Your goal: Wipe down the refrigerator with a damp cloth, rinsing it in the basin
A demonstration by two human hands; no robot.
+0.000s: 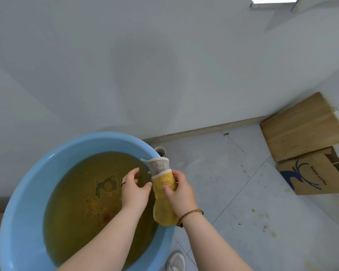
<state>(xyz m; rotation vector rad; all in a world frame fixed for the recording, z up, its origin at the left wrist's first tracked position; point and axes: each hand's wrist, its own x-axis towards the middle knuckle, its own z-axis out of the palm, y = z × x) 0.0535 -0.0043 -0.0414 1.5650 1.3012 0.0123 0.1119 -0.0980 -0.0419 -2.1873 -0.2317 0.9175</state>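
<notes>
A yellow cloth (165, 202) with a grey-white upper part is rolled up and held upright over the right rim of a big blue basin (22, 192). My right hand (179, 192) grips its middle, fingers curled round it. My left hand (134, 187) hovers just left of the cloth above the water, fingers loosely spread and holding nothing. The basin holds murky yellow-brown water (76, 202), with a printed pattern showing through from the bottom. The refrigerator is not in view.
A pale wall fills the top. Two brown paper bags (311, 173) lean at the right on the stained tiled floor (233, 192). A small white cup (160, 151) stands behind the basin's rim. My white shoe (174, 262) shows at the bottom.
</notes>
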